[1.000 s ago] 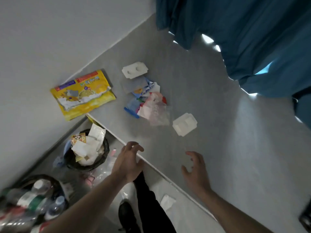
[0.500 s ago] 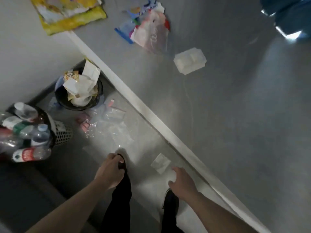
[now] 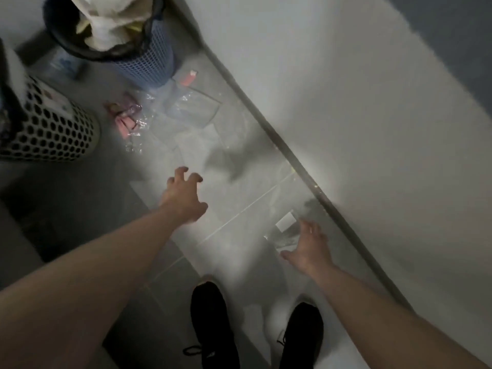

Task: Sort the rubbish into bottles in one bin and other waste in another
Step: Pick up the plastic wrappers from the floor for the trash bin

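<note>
Our grip is released in both hands, the right hand spread just over a clear plastic wrapper on the floor, the left hand hovering, seemingly balancing our stoop.

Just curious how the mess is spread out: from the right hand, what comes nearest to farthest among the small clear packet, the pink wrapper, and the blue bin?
From the right hand, in the head view:
1. Clear packet, right at its fingertips, by the floor strip.
2. Pink wrapper, far off to the left on the floor.
3. Blue bin, top left, stuffed with paper.
</note>
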